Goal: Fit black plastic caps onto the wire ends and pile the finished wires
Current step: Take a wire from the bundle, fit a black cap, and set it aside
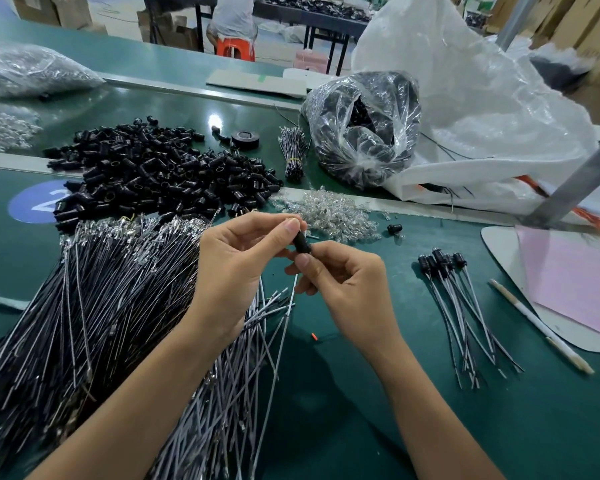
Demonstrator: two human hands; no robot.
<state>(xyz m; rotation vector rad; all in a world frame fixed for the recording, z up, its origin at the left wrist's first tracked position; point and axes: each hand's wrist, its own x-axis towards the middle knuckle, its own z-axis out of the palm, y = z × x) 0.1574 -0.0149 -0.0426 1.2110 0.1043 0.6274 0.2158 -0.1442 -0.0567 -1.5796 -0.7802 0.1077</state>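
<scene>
The counter [361, 410] is crowded. The big heap of bare wires [84, 306] covers its near left part, the heap of black caps [146, 168] lies behind it toward the far edge, and the small pile of finished wires [465, 306] is on the right side. Between them, above the middle of the counter, my left hand [236, 268] has its grip narrow on the upper end of one black cap [302, 242]. My right hand [347, 289] pinches the lower end, from where the thin wire [284, 327] hangs down toward the near edge. I think the cap is not yet fully seated. If I push it crooked, the metal end may bend or catch inside the cap. If my pinch slips, the cap may drop into the bare wires and be hard to find. The hanging wire may also hook some loose wires and drag them out of the heap.
</scene>
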